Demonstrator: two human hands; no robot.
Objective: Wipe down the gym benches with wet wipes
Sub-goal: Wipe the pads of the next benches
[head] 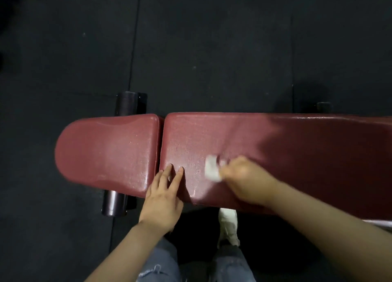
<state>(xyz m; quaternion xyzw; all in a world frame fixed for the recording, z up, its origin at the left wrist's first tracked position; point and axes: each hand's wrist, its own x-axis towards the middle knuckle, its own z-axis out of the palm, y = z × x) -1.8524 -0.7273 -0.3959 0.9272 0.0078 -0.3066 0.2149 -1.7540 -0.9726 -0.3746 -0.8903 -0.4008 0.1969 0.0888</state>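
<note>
A dark red padded gym bench (286, 150) lies across the view, split into a short rounded seat pad (106, 152) on the left and a long back pad on the right. My right hand (246, 177) grips a crumpled white wet wipe (212, 169) and presses it on the long pad near its front edge; the hand is motion-blurred. My left hand (163, 199) rests at the front edge by the gap between the pads, its straight fingers touching the surface.
Black rubber floor mats (201, 48) surround the bench. Black foam rollers stick out behind (125, 103) and in front (112, 203) of the seat pad. My jeans-clad legs and a white shoe (228, 226) stand close against the bench's near side.
</note>
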